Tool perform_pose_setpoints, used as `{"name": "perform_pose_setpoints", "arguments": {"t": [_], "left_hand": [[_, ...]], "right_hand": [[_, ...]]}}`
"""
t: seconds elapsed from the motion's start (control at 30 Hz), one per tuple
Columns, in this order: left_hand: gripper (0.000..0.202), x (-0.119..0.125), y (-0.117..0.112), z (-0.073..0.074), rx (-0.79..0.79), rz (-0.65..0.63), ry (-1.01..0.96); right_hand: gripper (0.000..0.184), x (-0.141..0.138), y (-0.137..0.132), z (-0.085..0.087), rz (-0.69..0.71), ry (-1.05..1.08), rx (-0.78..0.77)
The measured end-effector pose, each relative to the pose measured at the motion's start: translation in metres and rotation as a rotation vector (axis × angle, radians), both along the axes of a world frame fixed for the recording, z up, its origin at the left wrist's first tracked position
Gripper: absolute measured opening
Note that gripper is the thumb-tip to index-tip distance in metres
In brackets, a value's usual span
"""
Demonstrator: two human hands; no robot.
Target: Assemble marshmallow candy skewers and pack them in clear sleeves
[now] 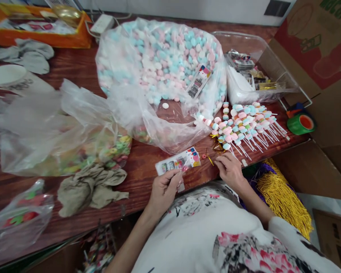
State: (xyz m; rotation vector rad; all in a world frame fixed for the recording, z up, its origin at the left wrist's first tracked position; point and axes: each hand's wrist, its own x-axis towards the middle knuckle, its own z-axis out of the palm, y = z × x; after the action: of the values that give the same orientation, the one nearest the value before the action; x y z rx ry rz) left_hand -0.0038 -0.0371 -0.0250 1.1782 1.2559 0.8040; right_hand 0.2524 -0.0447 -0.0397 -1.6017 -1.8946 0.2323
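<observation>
My left hand (166,187) is closed in a pinch on a clear plastic wrapper (183,175) with something small and pink at its top. Just beyond it lie printed plastic bags (178,160) on the table. My right hand (231,170) has its fingers drawn together at the table edge, close to a gold twist tie (210,161); whether they pinch anything is hidden. More gold twist ties (216,142) lie beyond that hand. Beside them is a pile of candy skewers (248,121) in pink, blue and white on white sticks.
A big clear bag of pastel candies (170,57) fills the back. At left are a bag of coloured rings (113,149), a grey cloth glove (88,185) and a mug (17,79). A clear bin (250,41), green tape roll (299,123) and cardboard box (315,68) stand right.
</observation>
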Motion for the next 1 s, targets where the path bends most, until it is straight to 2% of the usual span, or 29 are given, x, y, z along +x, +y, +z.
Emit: {"name": "perform_pose_setpoints", "arguments": {"t": [0.13, 0.3, 0.33, 0.43, 0.53, 0.63, 0.7, 0.77, 0.83, 0.93, 1.0], "left_hand": [[0.028, 0.004, -0.003, 0.001, 0.001, -0.014, 0.008], [0.028, 0.007, -0.006, 0.002, 0.017, -0.004, -0.009], [0.028, 0.007, -0.006, 0.002, 0.025, -0.008, -0.005], [0.028, 0.007, -0.007, 0.003, 0.037, -0.019, -0.014], [0.029, 0.007, -0.008, 0.009, -0.001, -0.029, -0.051], [0.032, 0.008, -0.008, 0.019, -0.092, -0.042, -0.097], [0.032, 0.009, -0.006, 0.026, -0.163, -0.043, -0.112], [0.034, 0.010, -0.004, 0.029, -0.211, -0.045, -0.115], [0.035, 0.013, -0.002, 0.029, -0.219, -0.078, -0.117], [0.035, 0.020, -0.001, 0.025, -0.196, -0.204, -0.101], [0.035, 0.025, -0.002, 0.024, -0.171, -0.323, -0.064]], "right_hand": [[0.014, -0.012, 0.000, 0.004, -0.004, -0.076, -0.049], [0.036, -0.022, 0.014, 0.013, -0.039, -0.202, -0.056], [0.035, -0.023, 0.018, 0.013, -0.008, -0.228, -0.059], [0.017, -0.023, 0.030, 0.012, 0.117, -0.265, -0.104], [0.019, -0.016, 0.036, 0.011, 0.114, -0.096, -0.073], [0.015, -0.004, 0.037, 0.011, 0.010, 0.236, -0.033], [0.011, 0.002, 0.036, 0.013, -0.048, 0.494, -0.076], [0.009, 0.002, 0.034, 0.014, -0.088, 0.736, -0.135], [0.007, -0.003, 0.032, 0.014, -0.119, 0.896, -0.118], [0.002, -0.014, 0.030, 0.015, -0.111, 0.879, 0.081], [0.008, -0.018, 0.031, 0.014, -0.009, 0.682, 0.214]]}}
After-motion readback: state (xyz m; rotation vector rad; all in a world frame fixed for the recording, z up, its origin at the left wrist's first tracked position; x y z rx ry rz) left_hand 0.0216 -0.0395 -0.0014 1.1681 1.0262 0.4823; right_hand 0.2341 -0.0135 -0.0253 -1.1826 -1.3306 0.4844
